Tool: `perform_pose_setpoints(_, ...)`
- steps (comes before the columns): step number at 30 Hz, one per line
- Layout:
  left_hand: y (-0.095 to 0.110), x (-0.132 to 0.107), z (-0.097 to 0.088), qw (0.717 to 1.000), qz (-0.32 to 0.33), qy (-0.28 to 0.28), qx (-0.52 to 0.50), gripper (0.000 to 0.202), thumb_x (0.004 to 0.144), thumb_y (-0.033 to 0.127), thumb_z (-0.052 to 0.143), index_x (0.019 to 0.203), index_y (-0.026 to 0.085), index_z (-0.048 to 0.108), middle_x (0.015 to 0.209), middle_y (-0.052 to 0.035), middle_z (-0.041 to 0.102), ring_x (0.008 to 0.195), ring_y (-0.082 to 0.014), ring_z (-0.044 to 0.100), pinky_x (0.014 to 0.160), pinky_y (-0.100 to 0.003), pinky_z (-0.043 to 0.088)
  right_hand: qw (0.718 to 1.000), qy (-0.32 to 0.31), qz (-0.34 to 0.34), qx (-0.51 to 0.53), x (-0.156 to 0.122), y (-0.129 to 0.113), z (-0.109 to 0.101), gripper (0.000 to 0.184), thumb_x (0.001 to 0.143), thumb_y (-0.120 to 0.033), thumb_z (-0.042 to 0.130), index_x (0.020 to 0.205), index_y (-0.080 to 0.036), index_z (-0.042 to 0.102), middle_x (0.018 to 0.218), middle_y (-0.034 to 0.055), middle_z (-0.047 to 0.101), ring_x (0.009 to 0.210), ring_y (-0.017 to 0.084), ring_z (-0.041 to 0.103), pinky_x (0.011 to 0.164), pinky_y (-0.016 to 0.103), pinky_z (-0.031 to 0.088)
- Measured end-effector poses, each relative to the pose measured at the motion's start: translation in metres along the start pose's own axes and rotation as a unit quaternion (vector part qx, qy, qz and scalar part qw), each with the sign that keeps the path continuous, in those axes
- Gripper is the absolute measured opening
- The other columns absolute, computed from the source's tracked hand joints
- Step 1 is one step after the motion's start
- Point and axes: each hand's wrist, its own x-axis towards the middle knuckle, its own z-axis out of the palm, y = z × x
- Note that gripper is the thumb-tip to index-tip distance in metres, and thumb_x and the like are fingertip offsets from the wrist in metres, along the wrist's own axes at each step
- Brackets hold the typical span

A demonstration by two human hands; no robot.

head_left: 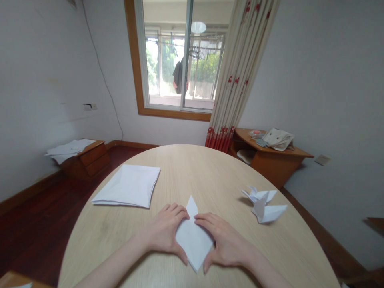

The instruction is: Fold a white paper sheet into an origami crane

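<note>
A white sheet of paper folded into a narrow diamond (194, 242) lies on the round table, its long point facing away from me. My left hand (165, 228) is curved round its left side, fingertips at the upper edge and thumb near the bottom corner. On the right edge, my right hand (223, 240) holds the paper the same way, with bent fingers above and the thumb low beside the bottom tip. Parts of both side edges are hidden under the hands.
A stack of white paper (129, 186) lies at the table's left. Folded paper birds (267, 208) stand on the right side of the wooden table (186, 160). Beyond are a low cabinet (93, 158) with papers, a corner desk (270, 160) with a cloth bag, and a curtained window.
</note>
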Motion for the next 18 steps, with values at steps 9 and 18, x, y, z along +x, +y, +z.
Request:
perform_pose_setpoints(9,0.015,-0.002,0.008,0.999,-0.024,0.004,0.046,0.09,0.052,0.078,0.067,0.117,0.018,0.051,0.114,-0.0104,0.055,0.105,-0.0314,0.049,0.094,-0.045,0.036,1.0,0.009,0.007,-0.003,0.0,0.002,0.002,0.082,0.057,-0.059,0.079,0.122,-0.013,0.059,0.13,0.0173,0.056,0.119,0.032,0.051,0.103,0.048,0.038)
perform_pose_setpoints(18,0.027,-0.004,0.014,0.992,-0.069,0.006,0.102,0.094,0.058,0.069,0.07,0.131,0.018,0.042,0.122,-0.0126,0.054,0.11,-0.0325,0.048,0.098,-0.048,0.032,1.0,0.008,0.005,0.004,0.001,0.001,0.0,0.077,0.061,-0.06,0.077,0.119,-0.013,0.061,0.129,0.0165,0.057,0.118,0.031,0.052,0.104,0.046,0.038)
